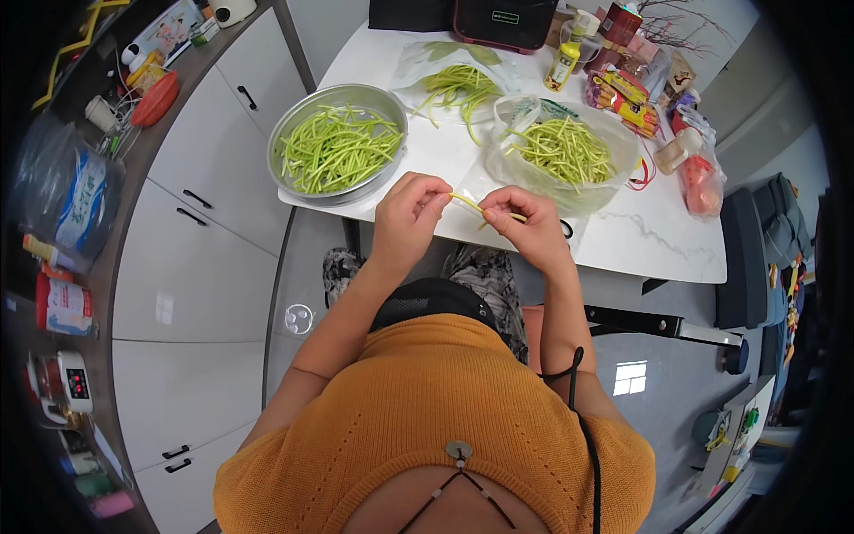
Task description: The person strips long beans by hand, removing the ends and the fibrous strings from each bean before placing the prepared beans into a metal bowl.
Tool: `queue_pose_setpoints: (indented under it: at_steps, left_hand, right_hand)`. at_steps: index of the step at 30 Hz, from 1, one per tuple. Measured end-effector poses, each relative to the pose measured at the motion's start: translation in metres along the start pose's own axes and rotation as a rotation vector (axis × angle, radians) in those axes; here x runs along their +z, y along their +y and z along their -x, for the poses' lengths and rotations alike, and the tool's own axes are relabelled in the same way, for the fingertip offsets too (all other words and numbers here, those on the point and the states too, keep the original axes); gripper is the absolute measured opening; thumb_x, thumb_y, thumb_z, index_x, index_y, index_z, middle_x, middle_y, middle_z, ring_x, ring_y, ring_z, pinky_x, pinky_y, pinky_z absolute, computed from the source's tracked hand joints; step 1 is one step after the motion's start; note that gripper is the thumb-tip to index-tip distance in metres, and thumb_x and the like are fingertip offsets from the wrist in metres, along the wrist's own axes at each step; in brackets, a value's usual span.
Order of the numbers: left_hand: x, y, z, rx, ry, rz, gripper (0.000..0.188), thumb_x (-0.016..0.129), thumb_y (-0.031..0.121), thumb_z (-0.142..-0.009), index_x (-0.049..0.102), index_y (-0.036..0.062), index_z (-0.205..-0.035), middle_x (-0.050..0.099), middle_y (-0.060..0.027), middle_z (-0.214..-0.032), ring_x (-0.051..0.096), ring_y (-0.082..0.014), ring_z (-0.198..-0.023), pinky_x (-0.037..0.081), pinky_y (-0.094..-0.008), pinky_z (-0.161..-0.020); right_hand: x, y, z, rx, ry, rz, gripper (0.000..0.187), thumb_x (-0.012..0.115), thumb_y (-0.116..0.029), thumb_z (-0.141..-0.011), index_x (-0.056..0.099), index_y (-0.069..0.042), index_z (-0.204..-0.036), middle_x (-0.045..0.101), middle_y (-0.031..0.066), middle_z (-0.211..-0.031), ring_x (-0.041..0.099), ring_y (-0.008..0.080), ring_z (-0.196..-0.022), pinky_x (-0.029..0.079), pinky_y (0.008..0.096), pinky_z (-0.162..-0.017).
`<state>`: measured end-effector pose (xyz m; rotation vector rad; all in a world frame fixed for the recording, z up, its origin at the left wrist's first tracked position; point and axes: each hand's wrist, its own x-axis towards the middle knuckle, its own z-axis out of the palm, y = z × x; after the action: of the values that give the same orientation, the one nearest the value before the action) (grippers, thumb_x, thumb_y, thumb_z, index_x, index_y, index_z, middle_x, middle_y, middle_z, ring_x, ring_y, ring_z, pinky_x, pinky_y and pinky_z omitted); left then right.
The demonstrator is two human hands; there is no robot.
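1. Silver metal pan [334,95], upper left of centre in the frame: it held a heap of cut green pieces [338,149].
2. Translucent plastic bag [583,198], upper right of centre: it stood open around more green stalks [565,151].
3. Thin spread bag [414,67], top centre: loose stems [463,86] lay across it, some reaching the white table [667,240].
4. Left hand [405,218] and right hand [529,227], upper middle: each pinched, thumb against fingers, one slender yellow-green stalk [466,203], stretched between them.
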<state>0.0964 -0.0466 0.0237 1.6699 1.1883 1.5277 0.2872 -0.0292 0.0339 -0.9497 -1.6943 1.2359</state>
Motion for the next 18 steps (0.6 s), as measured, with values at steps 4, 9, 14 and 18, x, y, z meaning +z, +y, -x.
queue_pose_setpoints:
  at_steps: [4,9,14,18]
  left_hand:
    - [0.006,-0.001,0.001,0.014,-0.021,-0.026,0.006,0.059,0.001,-0.082,0.06,-0.0016,-0.087,0.055,-0.0038,-0.08,0.054,-0.008,-0.062,0.044,-0.0206,-0.057]
    - [0.008,-0.012,0.004,-0.002,-0.055,-0.059,0.006,0.059,0.001,-0.082,0.06,-0.0012,-0.088,0.055,-0.0033,-0.079,0.054,-0.0076,-0.063,0.044,-0.0205,-0.058]
    - [0.011,-0.023,0.005,0.016,-0.09,-0.107,0.014,0.06,0.0,-0.081,0.059,-0.0003,-0.095,0.055,-0.0036,-0.083,0.052,-0.0065,-0.064,0.043,-0.0195,-0.057]
    - [0.012,-0.029,0.007,-0.06,-0.073,-0.077,0.024,0.061,0.0,-0.081,0.056,0.0007,-0.104,0.054,-0.003,-0.086,0.049,-0.005,-0.064,0.043,-0.0187,-0.057]
  right_hand:
    - [0.002,0.006,0.002,0.016,0.033,0.098,0.014,0.063,-0.013,-0.084,0.062,0.001,-0.086,0.057,-0.0026,-0.067,0.047,0.0033,-0.062,0.039,0.0187,-0.057]
    - [0.003,0.017,-0.002,-0.038,0.064,0.118,0.013,0.063,-0.013,-0.083,0.062,0.0,-0.083,0.053,-0.0031,-0.061,0.043,0.003,-0.058,0.036,0.0196,-0.052]
    - [-0.003,0.024,-0.002,0.065,0.025,0.104,0.014,0.061,-0.014,-0.085,0.062,0.0,-0.081,0.054,-0.0024,-0.063,0.045,0.0043,-0.057,0.037,0.0205,-0.052]
    - [-0.026,0.048,-0.013,0.137,0.109,-0.045,0.014,0.057,-0.015,-0.088,0.062,-0.002,-0.088,0.056,-0.0013,-0.068,0.047,0.0046,-0.057,0.037,0.0188,-0.05]
